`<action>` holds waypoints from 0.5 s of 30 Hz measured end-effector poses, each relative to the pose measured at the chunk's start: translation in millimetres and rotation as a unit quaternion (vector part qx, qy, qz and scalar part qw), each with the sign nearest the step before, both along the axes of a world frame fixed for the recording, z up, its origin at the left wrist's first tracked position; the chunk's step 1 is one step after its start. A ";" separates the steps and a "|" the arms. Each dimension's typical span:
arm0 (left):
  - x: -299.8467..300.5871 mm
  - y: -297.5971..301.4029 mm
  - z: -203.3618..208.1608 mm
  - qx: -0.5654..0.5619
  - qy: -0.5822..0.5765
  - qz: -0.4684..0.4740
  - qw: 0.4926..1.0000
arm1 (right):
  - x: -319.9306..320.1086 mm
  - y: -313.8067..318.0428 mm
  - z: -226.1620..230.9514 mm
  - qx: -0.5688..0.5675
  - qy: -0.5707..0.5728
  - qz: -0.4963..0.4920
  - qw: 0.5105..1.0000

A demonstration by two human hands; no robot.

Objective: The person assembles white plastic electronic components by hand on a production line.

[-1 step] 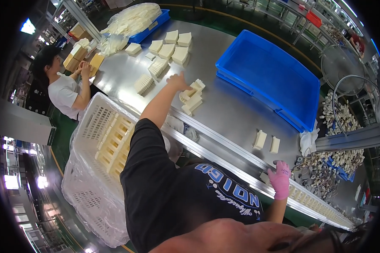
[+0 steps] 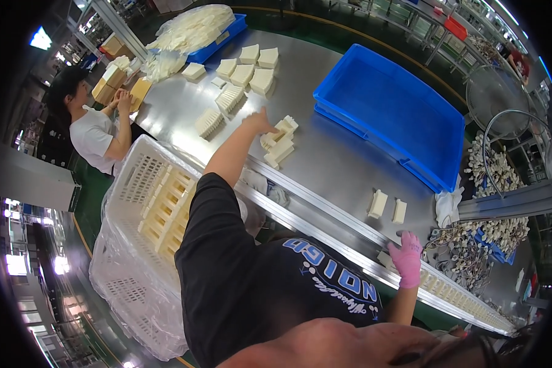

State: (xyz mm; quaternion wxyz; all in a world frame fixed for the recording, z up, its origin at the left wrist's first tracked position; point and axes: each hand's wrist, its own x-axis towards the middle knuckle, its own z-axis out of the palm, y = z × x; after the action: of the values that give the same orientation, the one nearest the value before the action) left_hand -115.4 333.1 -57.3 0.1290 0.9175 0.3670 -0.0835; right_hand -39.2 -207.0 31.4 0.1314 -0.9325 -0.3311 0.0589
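My bare left hand (image 2: 259,122) reaches over the metal table with its fingers stretched out and apart. It is beside a small pile of cream plastic parts (image 2: 280,147), and I see nothing held in it. My right hand (image 2: 406,262), in a pink glove, is at the metal rail along the table's near edge. Its thumb stands apart from the fingers, and no held thing shows. Close to that thumb, a cream part (image 2: 384,259) sits in the rail channel. Two loose cream pieces, one larger (image 2: 377,203) and one smaller (image 2: 400,211), lie beyond the right hand.
A large blue tray (image 2: 386,92) stands on the table's far right side. Stacked cream parts (image 2: 242,75) lie at the far left, before a bagged heap (image 2: 193,27). A white basket (image 2: 119,202) stands on my left. A co-worker (image 2: 95,132) handles a yellowish piece. Tangled wired parts (image 2: 466,264) lie right.
My left hand has shifted slightly and its fingers have changed pose beside the pile. My right hand has barely moved.
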 end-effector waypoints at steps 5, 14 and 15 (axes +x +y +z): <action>30.2 -33.4 10.5 -0.260 0.039 -0.027 0.964 | 33.7 48.7 1.3 0.020 0.068 -0.004 0.997; 61.6 -78.4 -13.7 -0.355 0.051 -0.031 0.933 | 77.4 101.1 -89.5 -0.104 0.127 -0.053 0.985; 65.4 -79.3 -14.5 -0.328 0.050 -0.044 0.942 | 74.4 100.5 -90.3 -0.097 0.139 -0.060 0.984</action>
State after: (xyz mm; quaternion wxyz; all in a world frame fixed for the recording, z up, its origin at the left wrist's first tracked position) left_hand -50.0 253.8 -71.8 0.4006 0.8339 0.2849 -0.2510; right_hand 35.3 -106.5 -58.9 0.0884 -0.9419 -0.2455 0.2113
